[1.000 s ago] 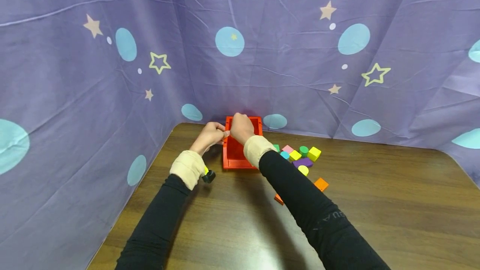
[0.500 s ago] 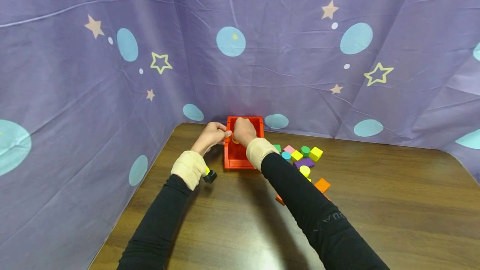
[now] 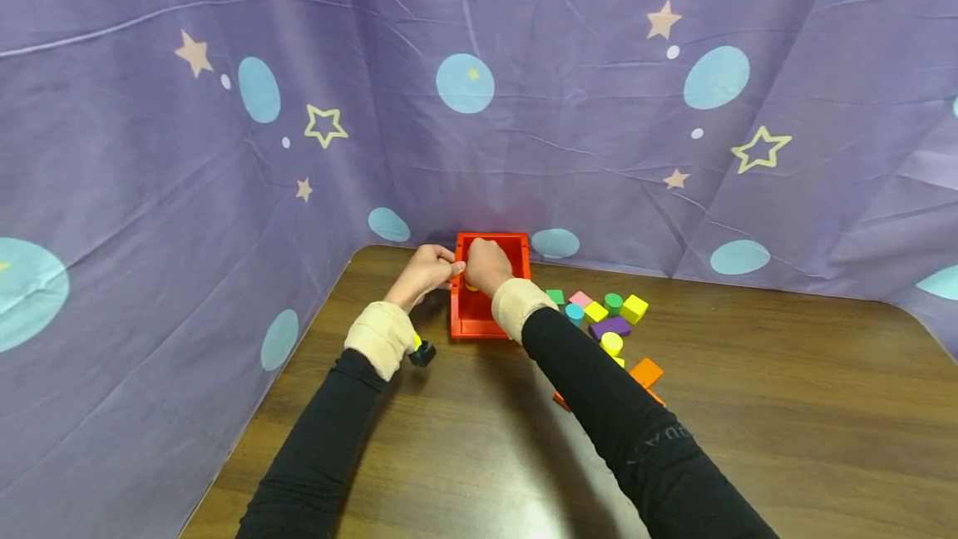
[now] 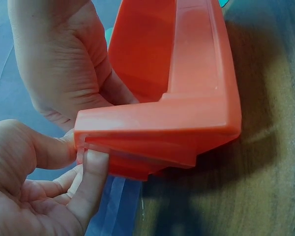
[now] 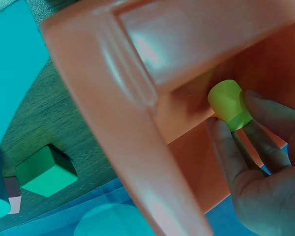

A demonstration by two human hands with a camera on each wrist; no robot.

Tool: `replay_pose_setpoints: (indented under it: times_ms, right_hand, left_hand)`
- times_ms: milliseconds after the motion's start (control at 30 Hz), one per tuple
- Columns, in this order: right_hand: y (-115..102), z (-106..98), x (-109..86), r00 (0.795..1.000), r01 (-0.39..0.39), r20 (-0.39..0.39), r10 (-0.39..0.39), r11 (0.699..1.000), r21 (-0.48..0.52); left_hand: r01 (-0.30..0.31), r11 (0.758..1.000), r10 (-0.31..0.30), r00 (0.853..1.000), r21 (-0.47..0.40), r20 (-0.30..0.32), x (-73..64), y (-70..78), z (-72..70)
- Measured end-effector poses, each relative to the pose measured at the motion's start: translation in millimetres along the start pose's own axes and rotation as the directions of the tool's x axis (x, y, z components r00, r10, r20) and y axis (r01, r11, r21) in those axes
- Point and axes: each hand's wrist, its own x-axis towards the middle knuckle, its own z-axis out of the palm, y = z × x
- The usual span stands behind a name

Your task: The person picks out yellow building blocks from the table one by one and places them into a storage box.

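Right hand (image 3: 488, 263) pinching a yellow cylinder (image 5: 228, 102) inside the red box (image 3: 473, 328); left hand (image 3: 425, 271) pinching that same box at its left side. Far end of box near the curtain (image 3: 561, 198), left hand not far from the left edge of the table (image 3: 771, 381), wood stretching wide to the right past the loose blocks (image 3: 609, 327). Cylinder mostly hidden by the right hand in the head view, orange blocks (image 3: 646, 371) partly behind the right sleeve (image 3: 591, 381), whose faint lettering (image 3: 664, 435) shows A and U, the rest unreadable.
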Motion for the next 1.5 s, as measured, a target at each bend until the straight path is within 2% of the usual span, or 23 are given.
replay_pose_setpoints:
  times_ms: [833,1033,1300,1500]
  right_hand:
    - [2.4,-0.5,-3.1,1.0,0.028,-0.012,-0.029,0.999,-0.045]
    - [2.0,-13.8,-4.9,0.997,0.066,-0.025,-0.068,0.995,-0.075]
    - [0.3,-33.0,-5.2,0.995,0.103,0.024,-0.101,0.991,-0.09]
    - [3.5,-46.7,-9.2,0.992,0.126,-0.003,-0.127,0.987,-0.099]
  left_hand:
    - [0.01,1.0,-0.01,1.0,-0.017,0.006,2.0,-0.5,-0.7]
    - [0.005,1.0,-0.005,1.0,-0.006,0.018,1.7,0.4,-2.0]
    - [0.015,1.0,-0.015,1.0,-0.021,0.012,-0.5,2.0,-4.0]
    - [0.019,1.0,-0.018,1.0,-0.025,0.024,0.0,0.5,-1.4]
